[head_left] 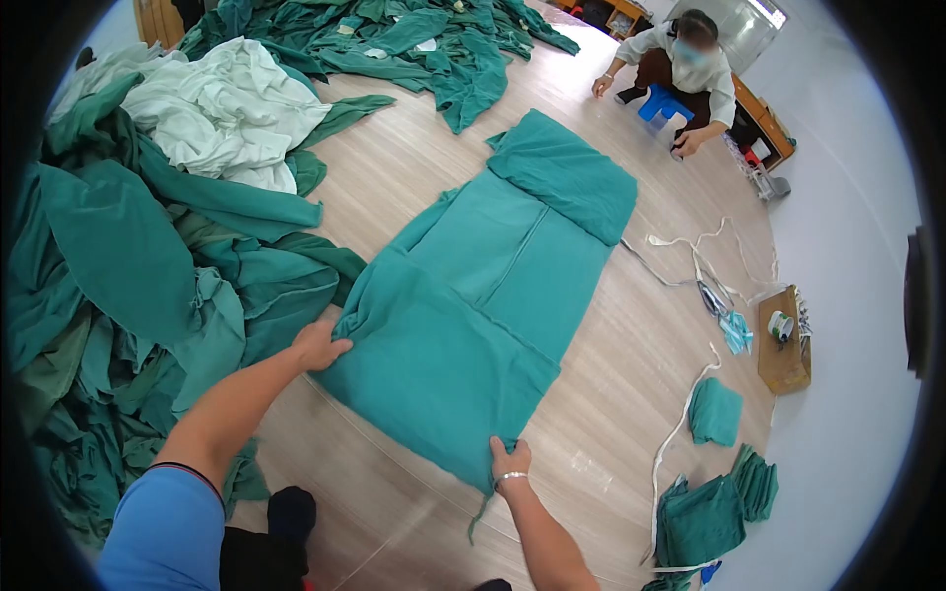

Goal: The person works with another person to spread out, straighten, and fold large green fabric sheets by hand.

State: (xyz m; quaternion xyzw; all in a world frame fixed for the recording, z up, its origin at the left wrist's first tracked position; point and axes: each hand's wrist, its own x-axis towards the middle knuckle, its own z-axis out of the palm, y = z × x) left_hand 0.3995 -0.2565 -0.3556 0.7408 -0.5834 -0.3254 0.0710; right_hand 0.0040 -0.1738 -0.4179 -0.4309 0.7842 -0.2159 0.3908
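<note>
A large green cloth (512,246), partly folded, lies lengthwise on the floor in front of me. Its far end is doubled over into a thick flap, and a seam runs along its middle section. My left hand (321,345) grips the near left corner, thumb on top and fingers mostly hidden. At the near right corner, my right hand (509,459) is closed on the edge, with a bracelet on that wrist. A thin green tie (478,519) hangs from the cloth beside my right hand.
Loose green fabric (118,246) is heaped on the left, with a white cloth (232,108) on top; more green pieces (424,49) lie at the back. A masked person (685,79) crouches at the far right. Folded green bundles (700,517), white cords (680,424) and a cardboard box (783,360) line the right.
</note>
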